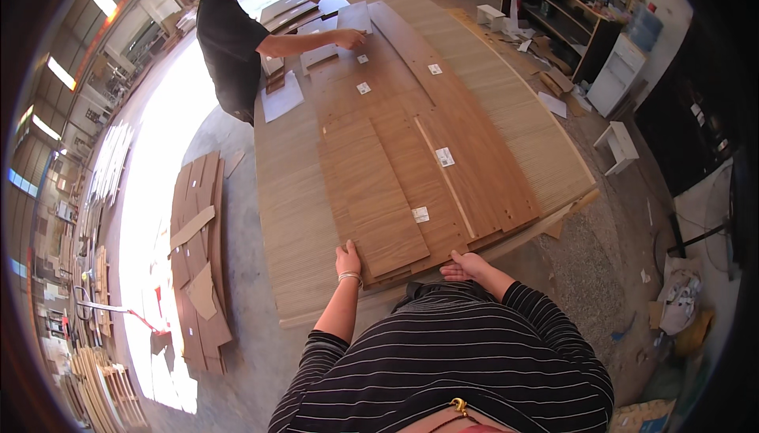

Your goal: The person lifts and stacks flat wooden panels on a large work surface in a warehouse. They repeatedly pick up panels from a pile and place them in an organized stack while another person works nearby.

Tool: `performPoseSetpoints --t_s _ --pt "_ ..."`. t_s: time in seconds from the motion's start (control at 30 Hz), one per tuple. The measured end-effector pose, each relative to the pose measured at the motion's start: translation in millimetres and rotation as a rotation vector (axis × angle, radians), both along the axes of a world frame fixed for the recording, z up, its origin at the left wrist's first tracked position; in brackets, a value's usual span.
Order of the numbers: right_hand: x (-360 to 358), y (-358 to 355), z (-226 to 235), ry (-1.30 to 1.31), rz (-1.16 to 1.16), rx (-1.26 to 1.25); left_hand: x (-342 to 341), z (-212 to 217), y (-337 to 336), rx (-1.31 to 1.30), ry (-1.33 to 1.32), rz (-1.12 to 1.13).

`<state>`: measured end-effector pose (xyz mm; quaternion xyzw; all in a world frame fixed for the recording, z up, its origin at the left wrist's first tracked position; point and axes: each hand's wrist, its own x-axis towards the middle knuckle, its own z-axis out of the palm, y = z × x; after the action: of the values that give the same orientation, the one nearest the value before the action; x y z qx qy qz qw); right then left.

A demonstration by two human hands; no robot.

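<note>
Brown wood veneer is everywhere in this workshop. On the far left, a pile of veneer offcuts [198, 259] lies on the concrete floor [245, 330]. Next comes the big work table [292, 220], covered with a pale sheet. On it lies a stack of darker veneer sheets [411, 172], and the near edge of this stack is just in front of the person.

The left hand [348, 260] rests flat on the near left corner of the stack, with the fingers together and pointing away, gripping nothing. The right hand [465, 265] touches the near edge more to the right; its fingers seem to curl at the edge, but I cannot tell if they pinch a sheet.

To do this step well, I think both hands should press evenly and push the edges square, because thin veneer can split or slide.

Small white labels [445, 156] sit on some sheets. At the far end a co-worker's hand [350, 38] lies on pale sheets [353, 18]. On the far right stand a dark shelf [565, 10] and a white stool [618, 144].
</note>
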<state>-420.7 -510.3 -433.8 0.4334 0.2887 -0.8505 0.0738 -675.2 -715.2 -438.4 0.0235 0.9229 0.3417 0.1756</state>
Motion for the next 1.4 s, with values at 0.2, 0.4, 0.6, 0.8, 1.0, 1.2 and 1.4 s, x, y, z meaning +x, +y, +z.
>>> performPoseSetpoints --t_s 0.2,0.4,0.6,0.8,1.0,1.2,1.4 --pt "1 -6 -5 -0.011 0.008 0.052 0 -3 -4 -0.002 0.007 0.003" --pt "8 -4 -23 0.023 0.101 0.072 1 5 0 -0.023 -0.025 0.006" --pt "7 -3 -21 0.012 0.127 0.115 1 1 0 -0.004 -0.013 0.005" --pt "6 -1 -22 0.025 0.161 0.129 1 -1 -2 0.003 0.008 0.005" --pt "5 1 -28 0.044 0.186 0.154 1 -4 -2 -0.026 0.044 0.006" --pt "28 6 -28 0.092 0.282 0.340 1 3 1 -0.031 0.010 -0.013" --pt "118 4 23 -0.099 0.104 0.416 2 2 -1 -0.014 0.025 -0.007"
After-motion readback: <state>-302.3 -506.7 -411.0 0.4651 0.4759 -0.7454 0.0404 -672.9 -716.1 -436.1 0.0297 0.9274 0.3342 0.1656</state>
